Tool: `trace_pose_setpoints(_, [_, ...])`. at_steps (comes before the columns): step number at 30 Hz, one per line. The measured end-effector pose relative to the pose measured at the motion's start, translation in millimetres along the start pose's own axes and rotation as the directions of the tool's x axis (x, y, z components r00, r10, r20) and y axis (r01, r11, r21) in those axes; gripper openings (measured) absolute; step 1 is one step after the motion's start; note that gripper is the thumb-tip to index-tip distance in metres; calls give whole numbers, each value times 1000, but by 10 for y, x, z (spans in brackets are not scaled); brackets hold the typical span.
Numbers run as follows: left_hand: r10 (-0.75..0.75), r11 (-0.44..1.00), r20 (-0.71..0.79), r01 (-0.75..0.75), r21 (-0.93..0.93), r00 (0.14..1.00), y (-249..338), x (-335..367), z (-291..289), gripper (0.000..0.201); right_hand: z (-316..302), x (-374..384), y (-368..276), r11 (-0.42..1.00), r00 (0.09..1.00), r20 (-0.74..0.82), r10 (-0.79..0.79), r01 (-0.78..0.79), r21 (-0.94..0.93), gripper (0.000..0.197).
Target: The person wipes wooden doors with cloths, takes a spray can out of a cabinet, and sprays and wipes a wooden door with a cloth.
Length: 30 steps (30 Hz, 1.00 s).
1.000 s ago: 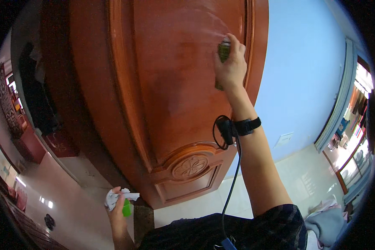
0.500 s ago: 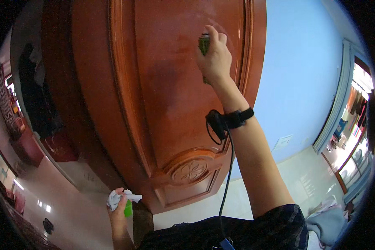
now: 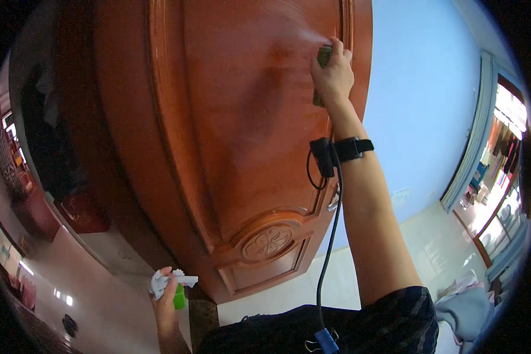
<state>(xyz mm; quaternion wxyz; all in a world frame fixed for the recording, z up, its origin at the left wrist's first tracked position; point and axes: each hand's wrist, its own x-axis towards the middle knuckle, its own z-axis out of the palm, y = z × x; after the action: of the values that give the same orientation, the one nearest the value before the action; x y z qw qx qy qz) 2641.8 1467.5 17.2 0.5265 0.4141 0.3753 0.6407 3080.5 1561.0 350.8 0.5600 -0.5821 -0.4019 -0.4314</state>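
Note:
My right hand is raised in front of a reddish-brown wooden door, wrapped round a green spray can with the index finger on its top. A pale mist fans out leftward from the nozzle across the upper panel. Low on the left, my left hand is closed on a crumpled white cloth or tissue. A bright green piece, perhaps a cap, shows beside that hand's fingers; how it is held is partly hidden.
A metal door handle shows behind my right forearm. Right of the door is a light blue wall, with a curtain beside a bright doorway. Bedding lies at lower right. A cable hangs from my right wrist strap.
My right hand has moved right and slightly up with the spray can, and mist now shows leaving its nozzle. The left hand has barely moved.

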Motion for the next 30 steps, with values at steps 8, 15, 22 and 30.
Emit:
trace_pose_setpoints(8, [7,998,87,-12,56,996,-1,61,74,29,-90,-713,442,989,984,123,132,-123,-79,51])
trace_pose_setpoints(15, [-49,993,72,41,110,996,183,-16,178,30,54,-1695,91,994,933,354,63,-90,60,57])
trace_pose_setpoints(22, [-1,997,78,-5,78,997,-51,79,-32,29,146,-1499,-385,966,959,265,-104,33,258,59])
trace_pose_setpoints(30, [0,1000,27,0,1,1000,-81,69,-53,29,93,-537,-188,991,996,-24,-81,83,103,55])
